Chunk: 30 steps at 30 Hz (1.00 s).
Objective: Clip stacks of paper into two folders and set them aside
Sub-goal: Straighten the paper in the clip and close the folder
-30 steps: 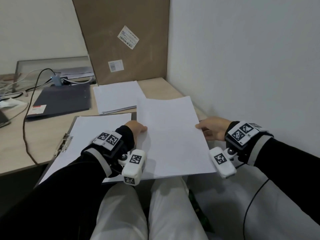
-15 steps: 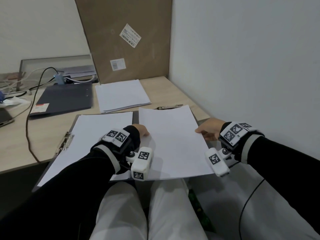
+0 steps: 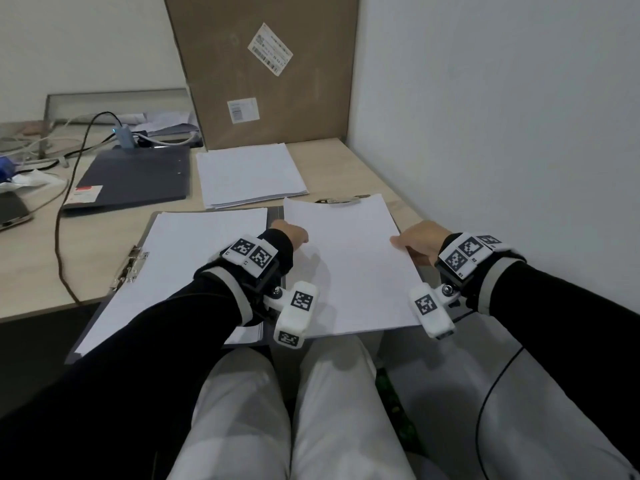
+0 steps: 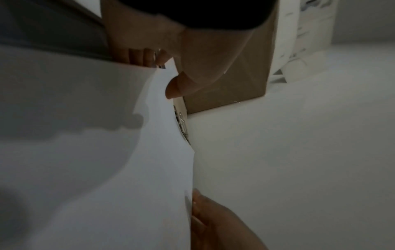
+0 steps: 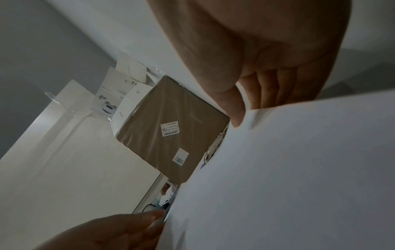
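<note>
A grey folder (image 3: 275,216) lies open at the desk's near edge. A white paper sheaf (image 3: 194,258) sits on its left half under a metal side clip (image 3: 130,268). Both hands hold a second paper stack (image 3: 349,265) low over the right half. My left hand (image 3: 292,234) pinches its left edge, thumb (image 4: 173,89) on top and fingers beneath. My right hand (image 3: 414,239) pinches the right edge in the same way, thumb (image 5: 235,110) on top. The stack's far edge reaches the right half's clip (image 3: 337,199). A closed dark folder (image 3: 135,176) lies at the back left.
Another loose paper stack (image 3: 249,174) lies behind the open folder. A large cardboard box (image 3: 263,64) leans on the back wall. Cables (image 3: 69,161) and small devices clutter the far left. A white wall (image 3: 502,133) runs close along the right. My knees are below the desk edge.
The held paper stack has come down over the folder's right half and slid away from me, so its far edge now meets the clip. Both hands kept their hold.
</note>
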Motion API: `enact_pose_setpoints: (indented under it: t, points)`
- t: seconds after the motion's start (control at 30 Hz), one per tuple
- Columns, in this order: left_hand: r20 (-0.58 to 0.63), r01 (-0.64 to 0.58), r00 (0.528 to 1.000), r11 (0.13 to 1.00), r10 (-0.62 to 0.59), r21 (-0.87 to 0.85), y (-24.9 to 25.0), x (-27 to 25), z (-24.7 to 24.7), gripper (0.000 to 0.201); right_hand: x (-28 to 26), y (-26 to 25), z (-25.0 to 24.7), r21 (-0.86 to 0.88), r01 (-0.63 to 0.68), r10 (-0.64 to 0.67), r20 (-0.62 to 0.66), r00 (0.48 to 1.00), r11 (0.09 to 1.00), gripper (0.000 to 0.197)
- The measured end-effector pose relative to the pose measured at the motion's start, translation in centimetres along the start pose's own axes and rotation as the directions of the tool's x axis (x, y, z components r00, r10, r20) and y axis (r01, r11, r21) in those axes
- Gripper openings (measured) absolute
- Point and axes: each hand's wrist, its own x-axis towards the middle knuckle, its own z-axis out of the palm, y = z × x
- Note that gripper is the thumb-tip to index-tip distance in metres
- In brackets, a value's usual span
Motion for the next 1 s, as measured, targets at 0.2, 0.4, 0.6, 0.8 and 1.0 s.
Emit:
enact_pose_setpoints:
  t: [0.2, 0.4, 0.6, 0.8, 1.0]
  points:
    - [0.057, -0.244, 0.967, 0.968, 0.247, -0.048, -1.7, -2.4, -0.3, 0.074, -2.6, -0.2, 0.2, -0.051, 0.131, -0.135, -0.082, 0.987, 0.990, 0.052]
    - [0.378, -0.630, 0.773, 0.687, 0.509, 0.363, -3.0, -7.4, 1.4, 0.104, -4.8, 1.3, 0.0, -0.037, 0.090, -0.093, -0.069, 0.993, 0.995, 0.050]
    - [0.389, -0.551, 0.833, 0.529, 0.393, 0.645, -4.4, -6.9, 4.6, 0.123, -4.5, 3.5, 0.3, 0.164, -0.002, 0.006, -0.022, 1.000, 0.987, 0.059]
    - [0.369, -0.527, 0.850, 0.618, 0.376, 0.583, -4.9, -6.3, 5.2, 0.122, -4.5, 4.1, 1.0, 0.188, 0.021, -0.028, 0.035, 0.999, 0.982, 0.059]
    - [0.368, -0.533, 0.846, 0.630, 0.385, 0.566, -4.9, -6.1, 5.1, 0.121, -3.8, 3.6, 1.2, 0.160, 0.067, -0.074, 0.037, 0.997, 0.985, 0.045]
